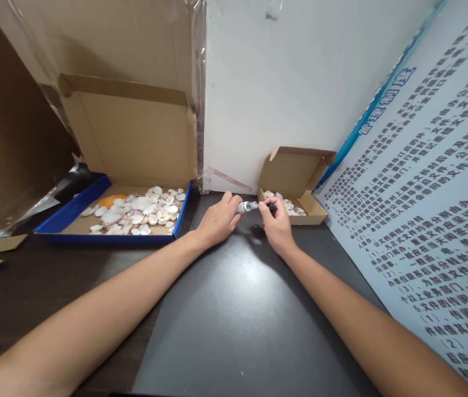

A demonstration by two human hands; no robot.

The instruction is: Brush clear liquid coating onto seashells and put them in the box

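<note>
My left hand (220,219) is closed around a small clear bottle (247,207) with dark print on it. The bottle lies about level, its narrow end pointing right. Facing that end, my right hand (276,225) pinches a small black cap (272,207) between thumb and fingers. Cap and bottle look slightly apart. Both hands are raised a little over the dark grey mat (234,309). Part of the bottle is hidden in my left fingers.
At the left, an open blue-edged cardboard box (112,239) holds many shells (145,208) and an orange piece (112,200). A smaller open box (315,209) with white shells stands behind my right hand. A printed board (432,220) leans along the right side.
</note>
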